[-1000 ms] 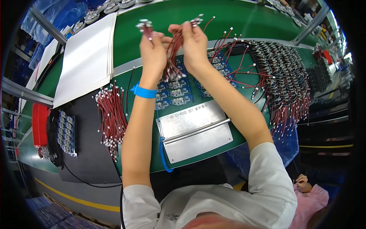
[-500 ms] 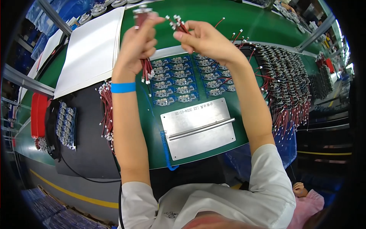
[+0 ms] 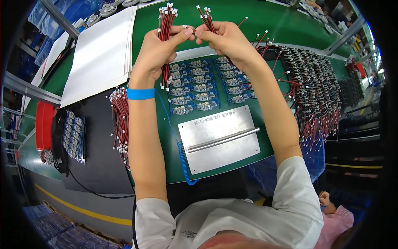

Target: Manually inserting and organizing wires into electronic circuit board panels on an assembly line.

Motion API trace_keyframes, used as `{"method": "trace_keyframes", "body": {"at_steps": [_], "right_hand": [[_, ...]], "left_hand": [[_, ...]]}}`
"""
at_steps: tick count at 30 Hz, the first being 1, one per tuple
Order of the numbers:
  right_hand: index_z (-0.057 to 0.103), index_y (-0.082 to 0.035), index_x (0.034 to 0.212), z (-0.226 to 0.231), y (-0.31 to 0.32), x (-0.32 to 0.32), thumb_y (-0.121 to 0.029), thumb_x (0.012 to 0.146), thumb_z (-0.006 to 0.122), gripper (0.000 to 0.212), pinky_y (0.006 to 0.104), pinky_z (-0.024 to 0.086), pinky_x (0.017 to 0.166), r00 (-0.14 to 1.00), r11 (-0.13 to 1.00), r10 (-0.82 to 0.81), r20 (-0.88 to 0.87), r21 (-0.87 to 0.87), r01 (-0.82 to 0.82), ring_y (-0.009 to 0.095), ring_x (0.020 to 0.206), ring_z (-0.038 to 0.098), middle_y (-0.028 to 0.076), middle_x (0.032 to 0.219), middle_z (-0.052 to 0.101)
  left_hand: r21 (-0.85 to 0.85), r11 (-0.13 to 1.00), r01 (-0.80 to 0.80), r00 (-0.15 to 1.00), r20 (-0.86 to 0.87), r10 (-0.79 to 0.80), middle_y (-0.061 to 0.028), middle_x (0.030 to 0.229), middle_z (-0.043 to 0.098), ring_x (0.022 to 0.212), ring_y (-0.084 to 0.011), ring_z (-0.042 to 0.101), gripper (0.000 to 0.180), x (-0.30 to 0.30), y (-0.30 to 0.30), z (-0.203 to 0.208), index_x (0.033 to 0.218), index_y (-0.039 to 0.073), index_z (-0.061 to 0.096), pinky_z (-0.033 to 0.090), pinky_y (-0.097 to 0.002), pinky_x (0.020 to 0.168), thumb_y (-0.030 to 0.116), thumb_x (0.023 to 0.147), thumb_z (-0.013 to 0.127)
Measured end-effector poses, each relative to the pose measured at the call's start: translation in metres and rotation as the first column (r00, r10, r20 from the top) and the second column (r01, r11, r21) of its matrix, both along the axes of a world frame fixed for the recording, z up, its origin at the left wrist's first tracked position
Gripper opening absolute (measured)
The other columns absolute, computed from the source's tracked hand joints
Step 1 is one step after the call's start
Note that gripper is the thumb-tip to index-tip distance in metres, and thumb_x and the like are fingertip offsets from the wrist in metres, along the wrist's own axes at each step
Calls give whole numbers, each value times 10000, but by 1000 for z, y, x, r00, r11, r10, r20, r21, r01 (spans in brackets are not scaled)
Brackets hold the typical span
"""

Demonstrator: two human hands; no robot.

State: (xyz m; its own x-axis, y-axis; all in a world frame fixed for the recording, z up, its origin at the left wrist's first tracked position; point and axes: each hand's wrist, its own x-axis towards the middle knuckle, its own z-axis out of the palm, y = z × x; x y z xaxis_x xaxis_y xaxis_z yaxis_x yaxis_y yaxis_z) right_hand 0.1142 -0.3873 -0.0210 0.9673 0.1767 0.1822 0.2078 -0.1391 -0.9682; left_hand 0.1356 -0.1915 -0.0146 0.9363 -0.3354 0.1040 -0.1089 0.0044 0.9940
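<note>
My left hand (image 3: 156, 52), with a blue band (image 3: 141, 94) at its wrist, is closed around a bundle of red-and-black cables (image 3: 166, 25) with white connectors. The bundle sticks out above and below the fist. My right hand (image 3: 229, 41) grips a smaller cable bunch (image 3: 207, 18) of the same kind. Thumbs and forefingers of both hands nearly meet, pinching at a cable end between them; the details there are too small to make out. Beneath the hands, panels of blue circuit boards (image 3: 202, 88) lie in rows on the green table (image 3: 172, 135).
Nearer me lies a metal plate (image 3: 226, 153) with a raised bar, beside a blue coiled cord (image 3: 182, 162). More cables (image 3: 120, 112) lie at left, near white sheets (image 3: 97, 50). Wired boards (image 3: 313, 79) crowd the right. Another person's hand (image 3: 324, 199) shows at lower right.
My hands have come together at thumb and forefinger. The left hand's bundle, blurred before, now stands upright and fanned out. The right hand's cables also point more upward.
</note>
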Motion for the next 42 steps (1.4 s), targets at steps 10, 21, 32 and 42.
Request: {"method": "trace_keyframes", "body": {"at_steps": [10, 21, 32, 42], "right_hand": [[711, -28, 938, -15, 3, 8, -289, 910, 709, 262, 221, 333, 571, 977, 981, -120, 174, -128, 143, 28, 636, 445, -42, 747, 610], [703, -13, 1008, -13, 4, 6, -280, 927, 682, 280, 227, 362, 591, 978, 969, -86, 187, -212, 126, 33, 663, 464, -36, 770, 606], [647, 66, 1035, -18, 11, 7, -190, 939, 689, 277, 244, 513, 746, 888, 930, -125, 442, -260, 260, 76, 848, 610, 66, 936, 688], [663, -59, 939, -42, -6, 6, -162, 861, 673, 129, 428, 535, 728, 818, 378, 259, 513, -834, 403, 316, 865, 654, 99, 931, 635]], "left_hand": [[90, 992, -90, 992, 101, 80, -19, 804, 721, 438, -4, 328, 240, 7, -1, -11, 972, 12, 733, 232, -196, 397, 242, 903, 730], [-22, 998, 50, 995, -82, -52, -34, 859, 729, 433, -2, 300, 230, 9, 10, -8, 1006, 5, 726, 212, -202, 398, 207, 896, 722], [116, 992, 53, 998, 10, -55, -26, 857, 708, 430, -16, 303, 322, 10, 12, -13, 1056, 23, 722, 203, -209, 398, 312, 916, 701], [595, 796, -112, 992, 108, 59, -117, 709, 680, 570, -190, 614, 438, 46, 27, -77, 785, 38, 633, 500, -317, 548, 412, 717, 850]]}}
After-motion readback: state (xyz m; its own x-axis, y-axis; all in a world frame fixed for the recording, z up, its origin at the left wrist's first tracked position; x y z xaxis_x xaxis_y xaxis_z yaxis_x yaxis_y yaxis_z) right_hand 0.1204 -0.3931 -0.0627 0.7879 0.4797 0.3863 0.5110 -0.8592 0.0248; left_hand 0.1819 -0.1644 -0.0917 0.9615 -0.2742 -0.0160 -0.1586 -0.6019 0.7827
